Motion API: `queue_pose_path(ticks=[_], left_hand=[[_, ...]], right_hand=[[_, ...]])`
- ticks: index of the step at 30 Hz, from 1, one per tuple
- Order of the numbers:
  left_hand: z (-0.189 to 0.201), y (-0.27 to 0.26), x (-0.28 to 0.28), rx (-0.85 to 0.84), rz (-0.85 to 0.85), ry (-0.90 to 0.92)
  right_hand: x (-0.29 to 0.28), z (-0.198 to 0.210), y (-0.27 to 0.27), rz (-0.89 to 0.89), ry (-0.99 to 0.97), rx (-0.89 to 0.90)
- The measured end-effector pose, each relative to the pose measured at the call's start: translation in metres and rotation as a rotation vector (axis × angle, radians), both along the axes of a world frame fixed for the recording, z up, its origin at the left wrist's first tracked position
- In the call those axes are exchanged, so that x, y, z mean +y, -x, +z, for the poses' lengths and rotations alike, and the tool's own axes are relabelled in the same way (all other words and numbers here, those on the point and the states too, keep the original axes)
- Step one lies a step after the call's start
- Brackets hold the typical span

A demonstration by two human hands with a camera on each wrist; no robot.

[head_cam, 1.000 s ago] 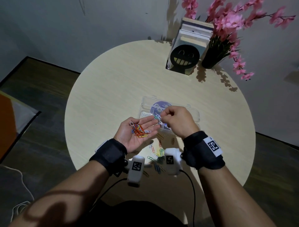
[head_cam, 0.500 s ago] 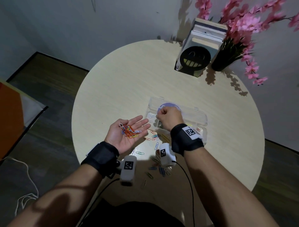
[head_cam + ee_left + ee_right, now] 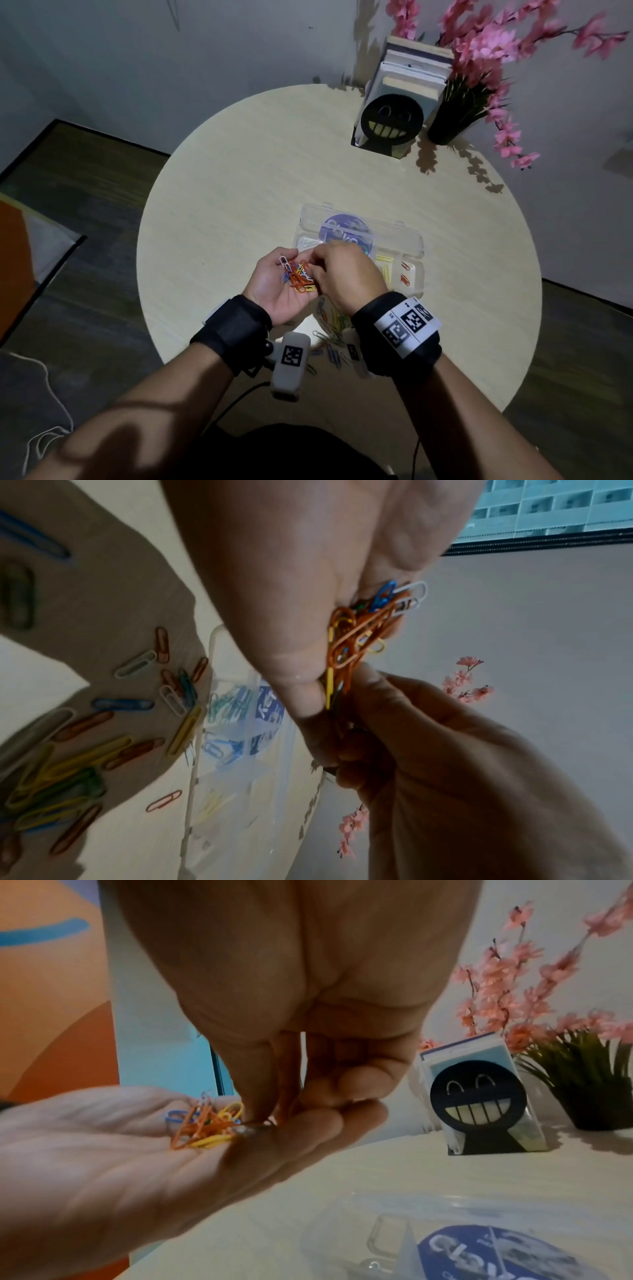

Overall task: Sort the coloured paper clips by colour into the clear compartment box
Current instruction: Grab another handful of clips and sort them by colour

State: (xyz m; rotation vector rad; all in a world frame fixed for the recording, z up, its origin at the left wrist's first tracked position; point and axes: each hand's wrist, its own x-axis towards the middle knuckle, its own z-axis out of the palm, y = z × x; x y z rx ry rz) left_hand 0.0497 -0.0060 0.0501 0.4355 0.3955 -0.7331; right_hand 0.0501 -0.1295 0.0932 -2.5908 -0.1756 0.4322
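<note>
A: From the head view, why is the left hand [image 3: 279, 286] cupped palm-up?
B: It serves as a tray for mixed paper clips [image 3: 298, 275], just beside the clear compartment box [image 3: 409, 248] on the worktop [image 3: 222, 192].

A: Left wrist view?
B: The right hand [image 3: 438, 753] is pinching into that bunch, seemingly one clip.

A: Right wrist view?
B: Fingertips [image 3: 257, 1110] bear down on the orange-and-yellow tangle; more clips presumably await sorting.

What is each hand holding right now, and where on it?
The left hand cups a heap of mixed clips in its palm. The right hand has its fingers down in that heap; whether they pinch a clip cannot be told.
</note>
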Motion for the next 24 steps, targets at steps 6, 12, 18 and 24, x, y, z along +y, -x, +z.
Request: queue_pose_path(ticks=[6,12,18,24], left_hand=[[-0.001,0.007,-0.011,0.028,-0.039,-0.106],[0.001,0.013,-0.017,0.076,-0.026,-0.103],[0.002,0.011,-0.02,0.065,-0.056,-0.019],[0.005,0.01,-0.02,0.097,-0.047,-0.105]], right_hand=[[-0.006,0.006,0.007,0.043,0.097,0.026],[-0.011,0.004,0.013,0.054,0.119,0.033],[-0.03,0.013,0.011,0.018,0.037,-0.048],[-0.037,0.026,0.016,-0.209,-0.265,-0.043]])
